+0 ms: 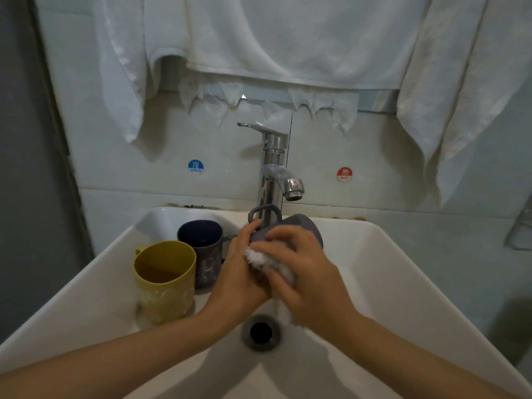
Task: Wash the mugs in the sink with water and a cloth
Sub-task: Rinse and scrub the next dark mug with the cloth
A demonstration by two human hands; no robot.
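Three mugs are seen in the white sink (403,269). One, a grey mug (305,226), is held above the basin near the middle, lying on its side with its handle uppermost. It is gripped by the left hand (241,272), whose fingers are curled round its body. A white cloth (259,257) is pressed against the mug's near side by the right hand (305,269), the fingers being closed over the cloth. A pale strand hangs below the hands; whether it is cloth or running water cannot be told.

At 6 o'clock from the held mug the dark drain (261,333) is found in the basin floor. At 9 o'clock a dark mug (204,246) is stood upright on the basin floor. A yellow mug (165,280) is set upright at 8 o'clock, just beside the dark one and nearer the viewer. At 12 o'clock the chrome tap (273,168) is mounted behind the basin, its spout angled towards 4 o'clock.

On the tiled wall a blue "COLD" sticker (195,166) is placed at 9 o'clock from the tap and a red "HOT" sticker (344,174) at 3 o'clock. White towels (288,38) are hung across the wall above.
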